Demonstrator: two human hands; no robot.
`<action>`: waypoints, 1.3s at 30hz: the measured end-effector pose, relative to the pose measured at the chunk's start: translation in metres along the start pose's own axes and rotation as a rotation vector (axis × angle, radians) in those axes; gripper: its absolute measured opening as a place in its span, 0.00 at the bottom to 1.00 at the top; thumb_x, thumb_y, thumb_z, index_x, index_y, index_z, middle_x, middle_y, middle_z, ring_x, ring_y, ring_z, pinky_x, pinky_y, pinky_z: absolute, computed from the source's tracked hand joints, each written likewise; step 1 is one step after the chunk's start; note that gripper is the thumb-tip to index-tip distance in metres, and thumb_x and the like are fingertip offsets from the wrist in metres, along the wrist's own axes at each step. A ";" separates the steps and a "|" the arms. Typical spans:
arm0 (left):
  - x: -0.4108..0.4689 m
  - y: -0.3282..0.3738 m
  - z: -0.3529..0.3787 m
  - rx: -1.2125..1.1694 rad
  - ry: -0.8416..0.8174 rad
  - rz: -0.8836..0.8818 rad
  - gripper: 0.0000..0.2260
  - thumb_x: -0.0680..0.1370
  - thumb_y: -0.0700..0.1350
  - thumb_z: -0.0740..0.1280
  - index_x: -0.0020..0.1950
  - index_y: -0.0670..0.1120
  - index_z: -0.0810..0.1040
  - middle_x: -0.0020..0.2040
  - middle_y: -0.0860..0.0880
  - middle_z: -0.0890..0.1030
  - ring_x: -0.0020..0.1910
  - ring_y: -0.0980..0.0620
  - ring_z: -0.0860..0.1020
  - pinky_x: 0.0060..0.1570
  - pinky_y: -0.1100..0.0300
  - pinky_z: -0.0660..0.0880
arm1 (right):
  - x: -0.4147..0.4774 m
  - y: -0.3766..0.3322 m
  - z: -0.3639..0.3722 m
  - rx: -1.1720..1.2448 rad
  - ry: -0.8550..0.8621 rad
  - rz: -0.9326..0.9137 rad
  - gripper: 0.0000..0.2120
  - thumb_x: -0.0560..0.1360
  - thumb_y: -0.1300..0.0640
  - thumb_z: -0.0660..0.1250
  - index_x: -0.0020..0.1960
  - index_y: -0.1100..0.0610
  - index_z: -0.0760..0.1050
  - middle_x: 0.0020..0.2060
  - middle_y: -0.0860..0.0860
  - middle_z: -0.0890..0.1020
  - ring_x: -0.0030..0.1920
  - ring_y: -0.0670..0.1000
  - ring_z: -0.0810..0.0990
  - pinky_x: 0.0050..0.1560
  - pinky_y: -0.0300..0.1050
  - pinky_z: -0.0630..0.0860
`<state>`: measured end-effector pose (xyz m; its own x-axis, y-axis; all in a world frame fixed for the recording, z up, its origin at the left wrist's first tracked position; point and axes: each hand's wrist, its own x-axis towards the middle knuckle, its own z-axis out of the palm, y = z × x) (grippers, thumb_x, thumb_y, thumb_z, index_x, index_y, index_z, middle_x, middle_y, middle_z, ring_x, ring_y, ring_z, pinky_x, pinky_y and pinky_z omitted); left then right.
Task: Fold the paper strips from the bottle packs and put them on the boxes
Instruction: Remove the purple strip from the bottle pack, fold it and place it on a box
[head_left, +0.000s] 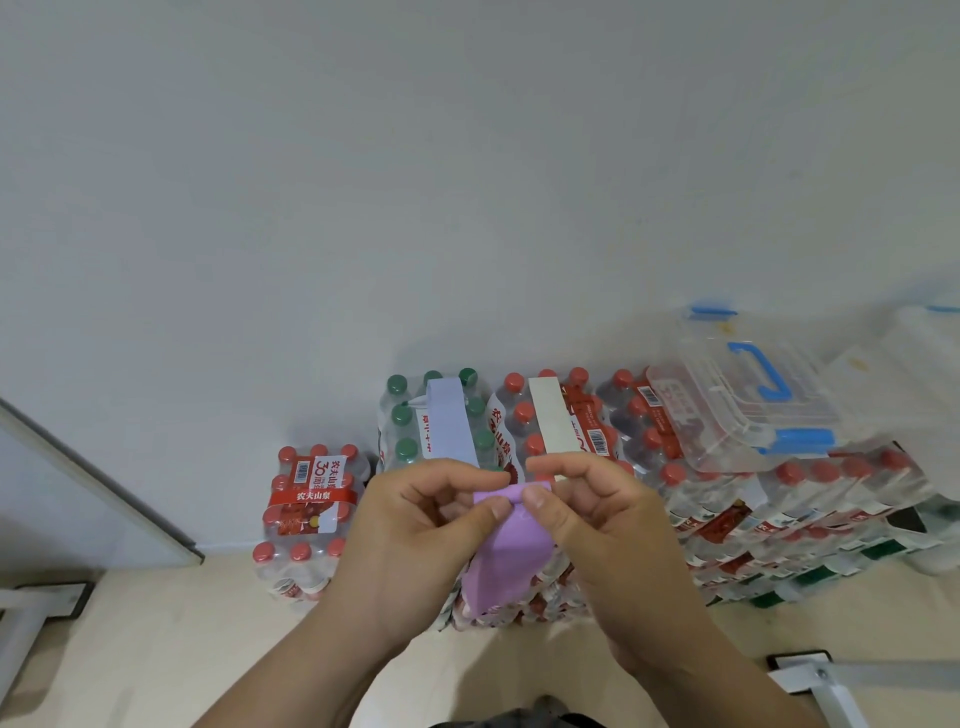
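A purple paper strip (511, 551) hangs in front of me, doubled over at its top edge. My left hand (415, 525) pinches that top edge from the left and my right hand (592, 514) pinches it from the right, thumbs almost touching. Behind the hands, a pale blue strip (449, 421) lies on the pack of green-capped bottles (402, 415). A cream strip (553, 421) lies on the neighbouring pack of red-capped bottles (522, 413). A clear plastic box with blue handle and clips (737, 395) rests on the stacked packs at the right.
A lower stack of red-capped bottle packs (311, 514) stands at the left on the light floor. A white wall rises behind everything. Metal frame legs (826, 680) stand at the bottom right and another (41, 603) at the bottom left. A second clear box (930, 358) shows at the far right.
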<state>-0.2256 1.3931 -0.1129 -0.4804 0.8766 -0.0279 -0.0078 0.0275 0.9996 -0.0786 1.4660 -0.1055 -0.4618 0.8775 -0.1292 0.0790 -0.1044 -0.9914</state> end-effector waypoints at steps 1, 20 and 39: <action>0.000 0.000 0.000 0.000 -0.002 0.002 0.14 0.71 0.33 0.75 0.42 0.54 0.87 0.30 0.50 0.78 0.32 0.54 0.74 0.35 0.61 0.75 | 0.000 0.000 0.000 0.005 0.002 0.001 0.08 0.76 0.66 0.71 0.48 0.54 0.83 0.38 0.52 0.88 0.39 0.48 0.86 0.40 0.38 0.80; 0.004 -0.001 -0.002 -0.011 -0.004 -0.006 0.09 0.72 0.38 0.75 0.42 0.53 0.87 0.35 0.46 0.83 0.36 0.51 0.79 0.38 0.58 0.79 | 0.001 0.002 0.003 -0.015 -0.012 0.009 0.05 0.77 0.63 0.71 0.47 0.54 0.83 0.39 0.52 0.88 0.39 0.47 0.85 0.39 0.40 0.81; 0.003 -0.001 0.001 0.006 -0.020 -0.012 0.12 0.72 0.36 0.75 0.44 0.54 0.88 0.36 0.47 0.83 0.35 0.56 0.78 0.37 0.65 0.77 | -0.001 0.005 -0.001 -0.046 0.028 -0.014 0.06 0.76 0.61 0.71 0.48 0.50 0.82 0.37 0.53 0.87 0.41 0.52 0.85 0.42 0.48 0.81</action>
<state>-0.2263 1.3956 -0.1143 -0.4629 0.8855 -0.0402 -0.0078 0.0412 0.9991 -0.0768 1.4648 -0.1101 -0.4385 0.8914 -0.1143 0.1133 -0.0713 -0.9910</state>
